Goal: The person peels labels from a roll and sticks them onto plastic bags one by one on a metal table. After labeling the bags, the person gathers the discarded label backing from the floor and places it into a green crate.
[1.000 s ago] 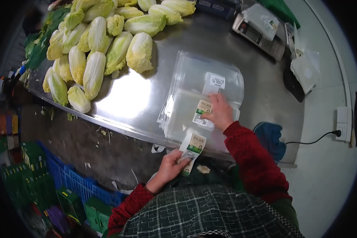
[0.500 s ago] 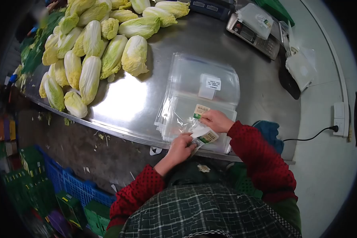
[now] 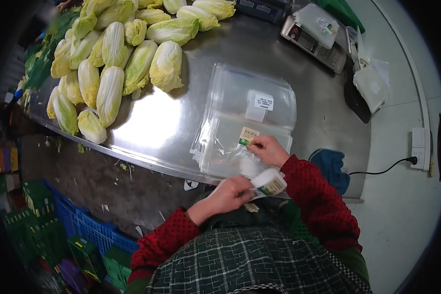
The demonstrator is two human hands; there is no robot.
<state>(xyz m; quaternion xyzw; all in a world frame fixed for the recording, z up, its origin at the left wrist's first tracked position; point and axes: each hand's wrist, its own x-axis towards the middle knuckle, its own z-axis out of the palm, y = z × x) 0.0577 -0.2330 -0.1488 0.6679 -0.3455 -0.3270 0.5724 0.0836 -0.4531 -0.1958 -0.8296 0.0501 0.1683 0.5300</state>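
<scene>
My left hand [image 3: 228, 194] is closed on a strip of white-backed labels [image 3: 273, 184] at the table's front edge; the strip is slightly blurred. My right hand [image 3: 270, 151] has thumb and fingers pinched at the lower corner of a cream-and-green label [image 3: 249, 133]. This label lies against the top of a stack of clear plastic bags [image 3: 220, 98], its held corner hidden by the fingertips. Farther up the stack, a white printed label [image 3: 263, 101] shows.
Napa cabbages [image 3: 110, 93] are heaped at the left of the metal table [image 3: 191, 63]. A scale [image 3: 323, 55] with packets on it stands at the back right. A blue cloth [image 3: 330, 169] lies by my right sleeve. Crates [image 3: 85, 225] stand on the floor at left.
My left hand has moved right and toward my body with the label strip, away from the bags. My right hand has stayed nearly in place at the label on the bag.
</scene>
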